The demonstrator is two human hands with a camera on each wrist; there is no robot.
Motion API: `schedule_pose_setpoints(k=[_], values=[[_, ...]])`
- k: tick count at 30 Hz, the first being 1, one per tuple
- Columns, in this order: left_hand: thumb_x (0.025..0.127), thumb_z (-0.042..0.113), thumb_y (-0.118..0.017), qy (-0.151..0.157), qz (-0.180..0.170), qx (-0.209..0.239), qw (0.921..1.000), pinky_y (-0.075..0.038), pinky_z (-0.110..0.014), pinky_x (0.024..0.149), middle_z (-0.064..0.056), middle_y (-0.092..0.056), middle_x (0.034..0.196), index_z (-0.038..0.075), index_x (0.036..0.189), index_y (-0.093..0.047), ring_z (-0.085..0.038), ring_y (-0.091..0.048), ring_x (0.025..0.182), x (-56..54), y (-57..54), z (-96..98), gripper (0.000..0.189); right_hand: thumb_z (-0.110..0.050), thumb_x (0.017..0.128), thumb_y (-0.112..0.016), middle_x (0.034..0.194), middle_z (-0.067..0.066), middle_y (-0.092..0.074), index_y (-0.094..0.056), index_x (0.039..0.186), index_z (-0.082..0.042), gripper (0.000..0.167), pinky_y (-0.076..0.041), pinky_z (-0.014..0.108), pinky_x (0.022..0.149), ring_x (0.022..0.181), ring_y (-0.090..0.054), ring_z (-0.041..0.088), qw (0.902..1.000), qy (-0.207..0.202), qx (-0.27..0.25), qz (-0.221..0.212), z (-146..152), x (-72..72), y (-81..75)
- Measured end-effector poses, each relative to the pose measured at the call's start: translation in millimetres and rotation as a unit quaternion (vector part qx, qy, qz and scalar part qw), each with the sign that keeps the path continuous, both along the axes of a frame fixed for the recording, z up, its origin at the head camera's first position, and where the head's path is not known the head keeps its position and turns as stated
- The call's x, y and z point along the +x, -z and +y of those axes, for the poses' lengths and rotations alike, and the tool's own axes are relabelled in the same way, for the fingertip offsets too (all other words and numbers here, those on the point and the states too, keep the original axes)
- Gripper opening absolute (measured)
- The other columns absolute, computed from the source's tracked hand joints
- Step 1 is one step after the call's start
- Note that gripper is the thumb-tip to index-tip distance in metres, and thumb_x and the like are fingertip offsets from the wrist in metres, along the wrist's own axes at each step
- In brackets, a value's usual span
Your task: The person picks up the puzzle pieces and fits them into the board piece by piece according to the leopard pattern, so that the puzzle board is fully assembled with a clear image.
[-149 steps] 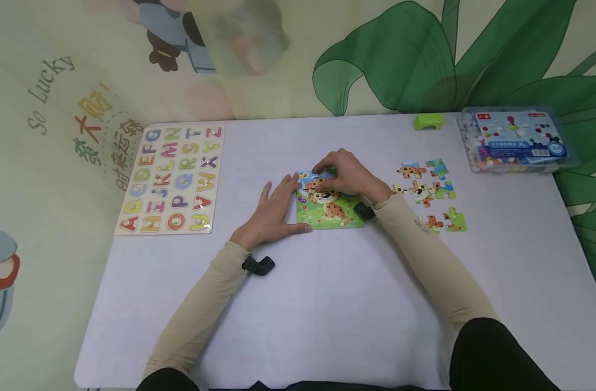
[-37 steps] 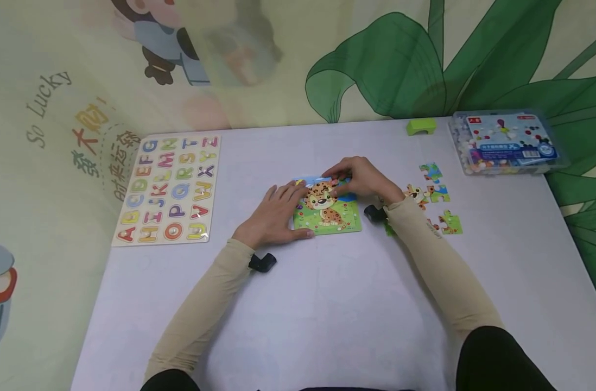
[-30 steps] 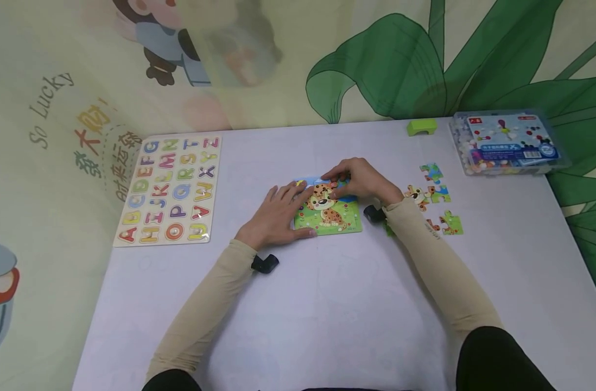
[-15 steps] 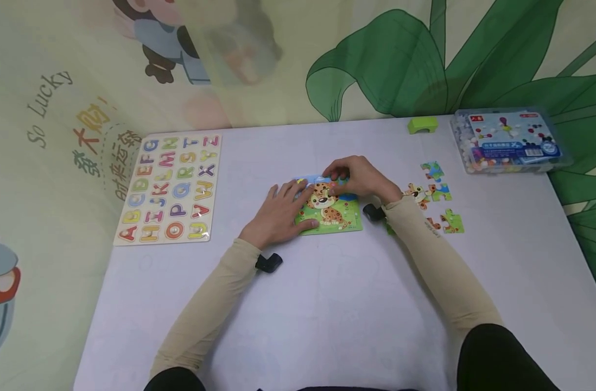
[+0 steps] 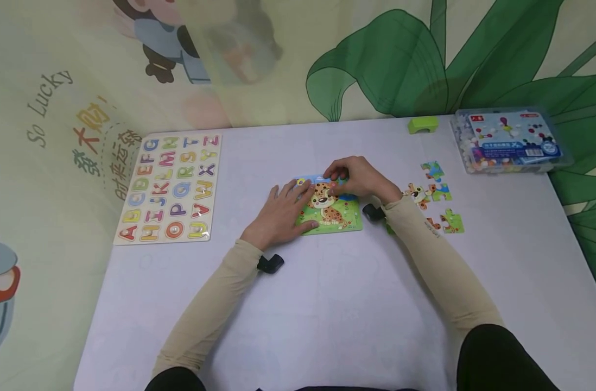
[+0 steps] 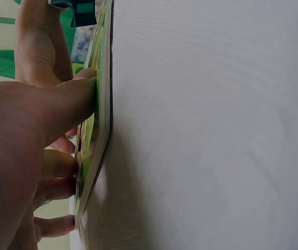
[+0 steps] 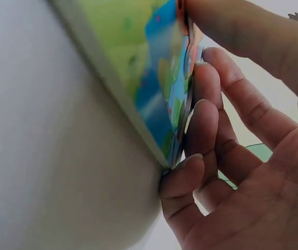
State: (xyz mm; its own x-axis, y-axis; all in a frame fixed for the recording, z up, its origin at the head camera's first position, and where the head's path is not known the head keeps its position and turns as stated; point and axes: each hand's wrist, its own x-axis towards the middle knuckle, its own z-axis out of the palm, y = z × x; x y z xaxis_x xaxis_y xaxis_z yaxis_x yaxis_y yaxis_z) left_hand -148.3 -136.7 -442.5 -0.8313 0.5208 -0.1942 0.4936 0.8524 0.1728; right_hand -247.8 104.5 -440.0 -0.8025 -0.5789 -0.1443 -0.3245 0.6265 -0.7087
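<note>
A square jigsaw puzzle (image 5: 333,222) with a cartoon spotted leopard on green grass and blue sky lies on the white table. My left hand (image 5: 278,217) rests along its left side, fingers spread, fingertips on the picture and thumb on the front edge. Over the upper right part, my right hand (image 5: 359,176) pinches a puzzle piece (image 7: 176,99) between thumb and fingertips. In the right wrist view this piece stands slightly raised at the board's far edge, and the fingertips are right at the rim. In the left wrist view the left thumb (image 6: 78,94) presses on the board.
Several loose puzzle pieces (image 5: 453,221) lie right of the puzzle, some partly hidden by the right forearm. An alphabet board (image 5: 171,190) lies at the left. A green arch block (image 5: 423,125) and a clear plastic box (image 5: 515,140) stand at the back right.
Since 5 s ago my right hand has shifted right across the puzzle, and a spotted piece has left the loose group; the leopard's head looks fuller. In the last second, both hands hardly move.
</note>
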Motion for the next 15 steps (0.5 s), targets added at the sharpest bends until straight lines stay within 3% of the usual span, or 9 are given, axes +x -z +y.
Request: schedule_pose_setpoints(k=[9,15], values=[[0.105,0.062,-0.054,-0.001,0.010,0.003,0.9999,-0.028,-0.063,0.126,-0.007,-0.025,0.177,0.013,0.170,-0.025,-0.036,-0.022,0.162,-1.3,-2.0,3.0,0.086,-0.018,0.088,-0.087,0.108,0.011,-0.073,-0.077,0.118,-0.007,0.034,-0.050,0.037,0.088,0.096,-0.063,0.026,0.9999,0.004,-0.008,-0.004,1.6,0.2,0.1],[0.106,0.060,-0.054,-0.015,-0.008,0.016,0.9997,-0.024,-0.064,0.128,-0.007,-0.022,0.178,0.013,0.171,-0.022,-0.036,-0.019,0.164,0.1,-1.3,3.4,0.086,-0.019,0.088,-0.087,0.111,0.012,-0.072,-0.076,0.121,-0.007,0.036,-0.050,0.039,0.089,0.097,-0.062,0.027,0.9999,0.010,-0.008,0.002,0.3,3.1,0.3]])
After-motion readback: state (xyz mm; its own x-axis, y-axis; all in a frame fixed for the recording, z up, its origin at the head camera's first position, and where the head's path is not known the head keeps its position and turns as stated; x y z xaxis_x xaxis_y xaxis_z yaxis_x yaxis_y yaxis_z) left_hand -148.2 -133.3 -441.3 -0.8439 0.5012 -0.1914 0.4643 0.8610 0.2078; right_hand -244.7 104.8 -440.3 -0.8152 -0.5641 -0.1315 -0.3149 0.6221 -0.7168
